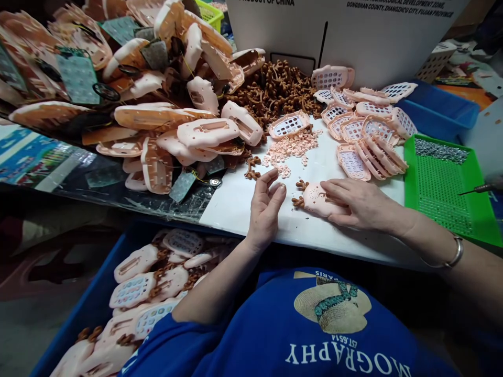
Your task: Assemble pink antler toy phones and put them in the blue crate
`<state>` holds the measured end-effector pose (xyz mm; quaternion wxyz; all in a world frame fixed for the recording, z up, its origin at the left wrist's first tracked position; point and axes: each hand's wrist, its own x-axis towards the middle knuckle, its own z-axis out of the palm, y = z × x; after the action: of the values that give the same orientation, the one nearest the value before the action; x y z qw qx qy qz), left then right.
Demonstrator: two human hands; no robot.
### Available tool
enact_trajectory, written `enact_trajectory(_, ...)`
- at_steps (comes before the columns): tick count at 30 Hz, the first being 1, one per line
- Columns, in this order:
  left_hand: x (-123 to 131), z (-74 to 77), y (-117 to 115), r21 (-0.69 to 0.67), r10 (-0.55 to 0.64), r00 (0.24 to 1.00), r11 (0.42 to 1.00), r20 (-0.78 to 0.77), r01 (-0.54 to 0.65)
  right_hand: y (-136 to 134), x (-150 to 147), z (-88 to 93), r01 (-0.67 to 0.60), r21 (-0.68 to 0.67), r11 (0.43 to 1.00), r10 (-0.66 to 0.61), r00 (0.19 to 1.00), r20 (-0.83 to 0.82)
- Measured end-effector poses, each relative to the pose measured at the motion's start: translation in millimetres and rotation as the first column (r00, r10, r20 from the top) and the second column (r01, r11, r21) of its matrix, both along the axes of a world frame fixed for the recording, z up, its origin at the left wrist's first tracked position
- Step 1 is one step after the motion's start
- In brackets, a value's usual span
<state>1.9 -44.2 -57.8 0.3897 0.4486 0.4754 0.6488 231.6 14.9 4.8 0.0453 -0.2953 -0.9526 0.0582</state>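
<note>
My right hand (356,201) lies over a pink toy shell (317,199) with brown antlers, fingers curled on it, pressing it to the white tabletop (236,201). My left hand (265,201) rests just left of the shell, fingers loosely bent and pinched together near a small heap of pink rings (291,149); what they hold, if anything, is too small to see. A loose brown antler piece (252,170) lies above the left hand.
A big heap of pink shells with circuit boards (157,99) fills the left. Brown antler pieces (275,89) pile at the back. Pink keypad covers (365,131) stack right, beside a green tray (444,193) of screws. A blue bin (90,309) holds assembled shells below.
</note>
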Motion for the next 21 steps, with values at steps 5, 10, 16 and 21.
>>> enact_trajectory(5, 0.0, 0.3, 0.4, -0.008, 0.002, 1.000, 1.000, -0.027, -0.002, -1.9, 0.3, -1.3, -0.005, -0.013, 1.000, 0.005, 1.000, -0.001)
enact_trajectory(10, 0.2, 2.4, -0.4, -0.019, 0.003, 0.998, 1.000, -0.057, -0.004, -8.6, -3.1, -4.9, 0.023, 0.032, 0.999, -0.023, 0.999, 0.023)
enact_trajectory(16, 3.2, 4.4, -12.9, -0.075, -0.042, 0.999, 0.996, 0.015, 0.043, -14.8, -1.4, -12.5, 0.070, 0.060, 0.996, -0.068, 0.997, -0.028)
enact_trajectory(21, 17.9, 8.8, -29.1, -0.209, -0.142, 0.924, 0.951, 0.355, 0.227, -23.8, 11.7, -10.5, 0.116, 0.081, 0.990, -0.090, 0.958, -0.272)
